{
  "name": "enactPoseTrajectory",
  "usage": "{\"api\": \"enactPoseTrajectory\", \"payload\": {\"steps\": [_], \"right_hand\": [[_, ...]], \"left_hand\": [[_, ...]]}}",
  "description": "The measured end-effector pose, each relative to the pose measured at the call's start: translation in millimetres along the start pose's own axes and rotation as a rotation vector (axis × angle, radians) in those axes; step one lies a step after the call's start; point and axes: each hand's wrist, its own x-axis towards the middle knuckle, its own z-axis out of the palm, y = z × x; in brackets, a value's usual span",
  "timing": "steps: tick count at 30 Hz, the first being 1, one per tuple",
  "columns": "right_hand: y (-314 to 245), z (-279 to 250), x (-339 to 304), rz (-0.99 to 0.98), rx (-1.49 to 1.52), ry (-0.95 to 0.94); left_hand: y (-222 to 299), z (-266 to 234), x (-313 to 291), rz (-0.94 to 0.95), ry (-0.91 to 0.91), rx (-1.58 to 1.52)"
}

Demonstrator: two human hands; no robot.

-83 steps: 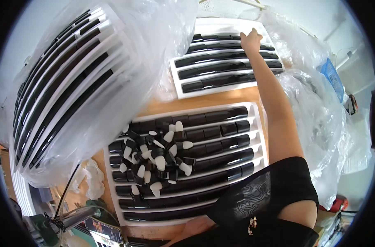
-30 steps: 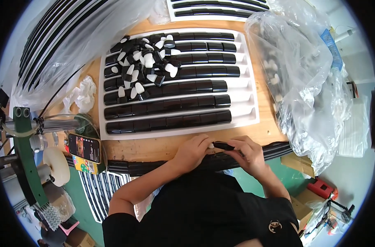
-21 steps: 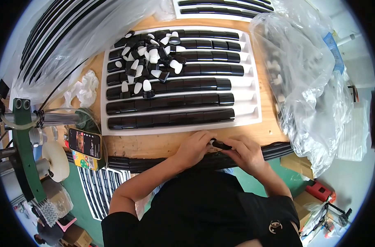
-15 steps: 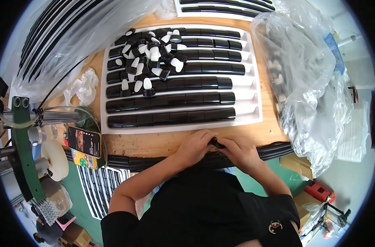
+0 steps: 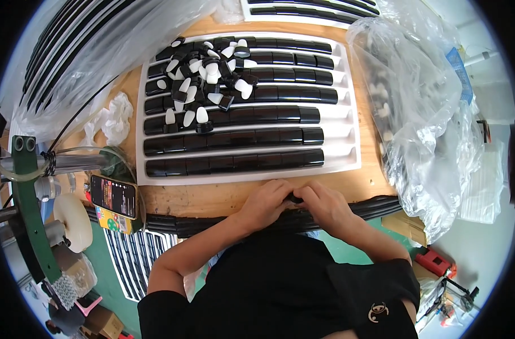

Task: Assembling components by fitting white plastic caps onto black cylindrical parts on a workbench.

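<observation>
My left hand (image 5: pixel 265 203) and my right hand (image 5: pixel 326 208) meet at the table's front edge. Between their fingertips is a small glossy black piece (image 5: pixel 295 198), mostly covered by the fingers, and both hands are closed on it. Just beyond lies a white tray (image 5: pixel 342 148) with rows of short black glossy pieces (image 5: pixel 235 162) set end to end in its grooves. Heaped on the tray's far left part are loose black pieces (image 5: pixel 226 102), several with white oval tabs (image 5: pixel 201 115) on them.
Clear plastic bags (image 5: pixel 427 135) stand at the right, one with pieces inside. A phone (image 5: pixel 113 196) leans at the left, beside a green metal machine arm (image 5: pixel 29 209) and a pale roller (image 5: pixel 74 223). Black padding (image 5: pixel 212 226) lines the table edge. Plastic-wrapped trays (image 5: pixel 71 56) rise far left.
My right hand's fingers have shifted slightly left and up over the black piece, so less of it shows. The left hand has barely moved.
</observation>
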Motion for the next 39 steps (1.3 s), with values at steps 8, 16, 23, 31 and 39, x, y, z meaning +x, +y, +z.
{"api": "enactPoseTrajectory", "payload": {"steps": [8,16,23,31,39], "right_hand": [[-4.8,2.5,2.6,-0.005,-0.114,-0.097],[3.9,3.8,0.7,0.001,-0.007,-0.003],[74.8,-64.5,60.1,0.206,0.316,0.179],[295.8,-208.7,306.7,0.313,0.765,1.179],[433.7,-241.7,388.4,0.605,0.404,1.439]], "left_hand": [[0.7,0.4,-0.4,0.057,0.082,0.090],[1.4,4.1,3.6,0.091,0.092,0.225],[17.0,-61.6,29.2,0.058,0.140,0.281],[5.2,-158.0,114.5,0.056,0.336,0.957],[-14.5,-167.4,119.8,-0.139,0.222,0.985]]}}
